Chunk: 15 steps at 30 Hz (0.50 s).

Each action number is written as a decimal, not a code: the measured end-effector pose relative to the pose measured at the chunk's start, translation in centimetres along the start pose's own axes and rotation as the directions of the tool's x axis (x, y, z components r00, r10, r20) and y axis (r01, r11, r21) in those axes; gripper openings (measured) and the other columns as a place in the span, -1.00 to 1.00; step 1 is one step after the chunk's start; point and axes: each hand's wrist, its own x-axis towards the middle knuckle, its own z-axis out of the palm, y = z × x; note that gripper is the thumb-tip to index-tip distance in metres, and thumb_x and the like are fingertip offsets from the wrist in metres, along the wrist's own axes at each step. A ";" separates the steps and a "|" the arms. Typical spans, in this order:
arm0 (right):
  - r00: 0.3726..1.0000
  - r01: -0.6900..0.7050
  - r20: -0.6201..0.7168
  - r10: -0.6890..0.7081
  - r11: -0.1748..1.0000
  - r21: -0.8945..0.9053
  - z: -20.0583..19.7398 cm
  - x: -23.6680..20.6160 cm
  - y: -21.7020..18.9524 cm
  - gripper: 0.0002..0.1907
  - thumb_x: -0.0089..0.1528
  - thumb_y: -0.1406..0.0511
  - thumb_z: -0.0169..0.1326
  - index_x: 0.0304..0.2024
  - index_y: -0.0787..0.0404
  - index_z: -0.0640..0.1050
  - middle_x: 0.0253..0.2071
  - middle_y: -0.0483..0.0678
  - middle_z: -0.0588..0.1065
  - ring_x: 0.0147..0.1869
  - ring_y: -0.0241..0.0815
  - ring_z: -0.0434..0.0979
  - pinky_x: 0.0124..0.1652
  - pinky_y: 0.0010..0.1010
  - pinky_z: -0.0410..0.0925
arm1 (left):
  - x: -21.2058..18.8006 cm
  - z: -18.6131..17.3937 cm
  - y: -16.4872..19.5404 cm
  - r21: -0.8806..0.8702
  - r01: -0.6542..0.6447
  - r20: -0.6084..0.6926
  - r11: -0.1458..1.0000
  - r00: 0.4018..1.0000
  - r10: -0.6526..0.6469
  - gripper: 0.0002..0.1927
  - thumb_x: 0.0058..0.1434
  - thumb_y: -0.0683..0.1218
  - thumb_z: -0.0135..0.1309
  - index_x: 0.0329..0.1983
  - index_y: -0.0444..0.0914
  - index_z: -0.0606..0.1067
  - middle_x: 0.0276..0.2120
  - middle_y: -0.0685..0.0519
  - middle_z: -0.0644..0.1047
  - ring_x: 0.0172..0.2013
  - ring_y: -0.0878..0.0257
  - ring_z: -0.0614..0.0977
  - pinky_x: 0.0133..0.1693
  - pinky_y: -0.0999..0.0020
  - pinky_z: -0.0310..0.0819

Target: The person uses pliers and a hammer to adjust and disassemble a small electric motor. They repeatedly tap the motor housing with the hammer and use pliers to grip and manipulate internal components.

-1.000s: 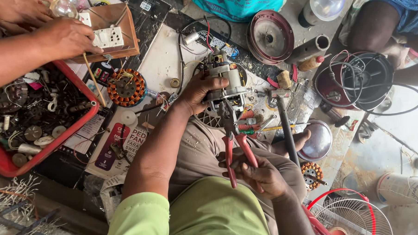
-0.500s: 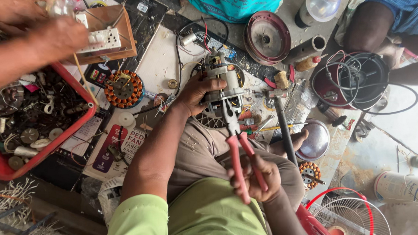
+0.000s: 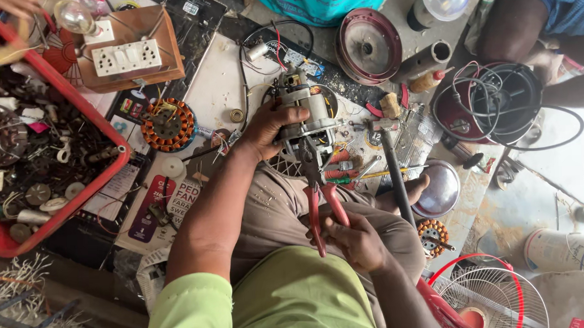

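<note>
A grey metal electric motor (image 3: 308, 115) with wires on top rests over my knees. My left hand (image 3: 265, 129) grips its left side and steadies it. My right hand (image 3: 354, 241) is closed around the red handles of a pair of pliers (image 3: 317, 194). The pliers' dark jaws point up and meet the lower edge of the motor. My green sleeves and brown trousers fill the bottom of the view.
A red crate (image 3: 79, 185) of metal scrap stands at left. A wooden socket board (image 3: 130, 56) with a bulb, a copper stator (image 3: 168, 125), a hammer (image 3: 390, 167), a steel bowl (image 3: 440, 191), a red fan cover (image 3: 368, 46) and a wire fan guard (image 3: 497, 299) lie around. Another person's arm (image 3: 517, 23) is top right.
The other person's hand at top left has withdrawn from the crate and socket board. My right hand has shifted the pliers slightly; my left hand stays on the motor.
</note>
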 end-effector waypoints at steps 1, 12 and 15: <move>0.992 -0.056 0.128 0.022 0.964 0.261 -0.1 0.0 0.1 -0.44 0.40 0.13 0.10 0.27 0.44 0.43 0.11 0.53 0.41 0.10 0.31 0.55 0.11 0.13 0.39 | 0.0 0.0 0.0 0.006 0.009 0.004 1.000 1.000 -0.009 -0.48 -0.02 -0.13 0.38 0.03 -0.28 0.52 -0.19 0.03 0.63 -0.20 0.19 0.68 -0.10 0.18 0.65; 0.967 -0.224 0.238 0.090 0.745 0.629 -0.6 0.3 0.6 -0.54 0.26 0.11 0.06 -0.11 0.44 0.43 0.13 0.29 0.48 0.23 0.26 0.54 0.07 0.11 0.48 | 0.3 -0.3 -0.1 0.028 0.013 0.030 1.000 0.999 -0.013 -0.46 -0.01 -0.10 0.40 0.04 -0.30 0.51 -0.19 0.01 0.63 -0.20 0.20 0.69 -0.07 0.20 0.65; 0.911 -0.279 0.413 -0.002 0.733 0.620 -0.5 0.2 0.1 -0.49 0.30 0.08 0.06 -0.01 0.44 0.46 0.10 0.43 0.45 0.09 0.29 0.55 0.02 0.05 0.48 | 0.2 -0.2 -0.1 -0.009 0.008 0.043 1.000 0.999 -0.008 -0.46 -0.01 -0.12 0.40 0.05 -0.28 0.50 -0.17 0.02 0.63 -0.18 0.20 0.69 -0.04 0.21 0.65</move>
